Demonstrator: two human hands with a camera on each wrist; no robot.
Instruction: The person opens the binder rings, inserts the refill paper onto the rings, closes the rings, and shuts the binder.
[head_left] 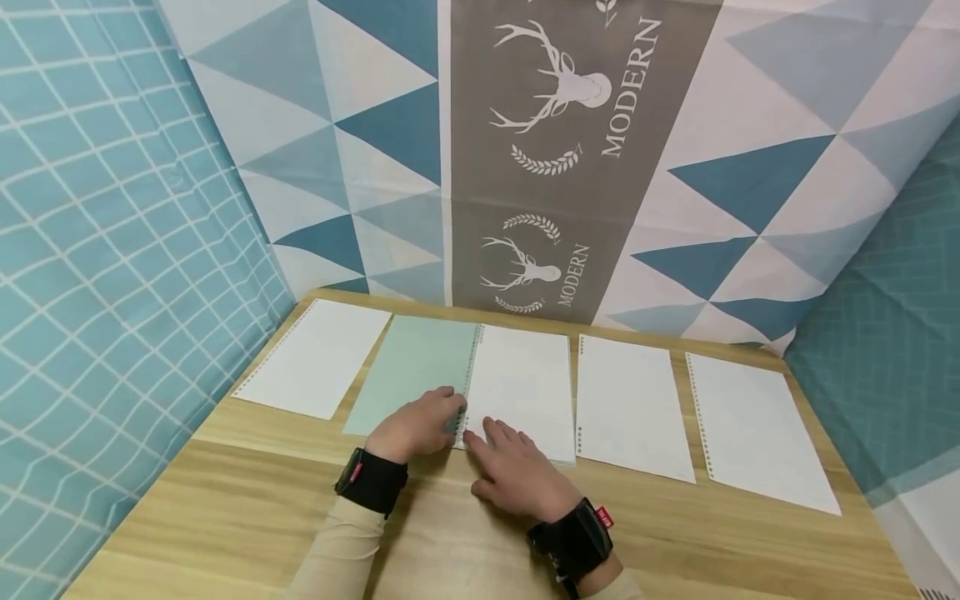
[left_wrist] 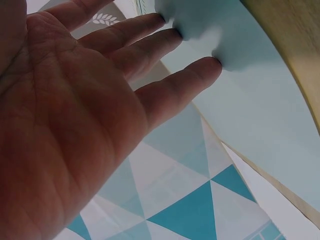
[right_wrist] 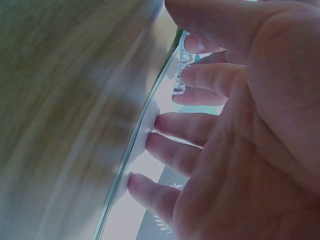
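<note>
The table carries four loose sheets in a row, one at the left and two at the right, with an open notebook between them, its green cover folded out flat to the left. The left hand lies on the cover's near corner by the spiral, fingers fairly straight and pressing rather than gripping. The right hand rests flat and spread on the top page's near left corner, holding nothing. The likely trouble, as I judge it: a pull on the page with only flat fingers could tear the punched holes unevenly, or drag the notebook into the neighbouring sheet. The head view gives the whole layout; the left wrist view alone shows fingertips denting the cover, and the blurred right wrist view shows fingers on the page edge beside the spiral.
</note>
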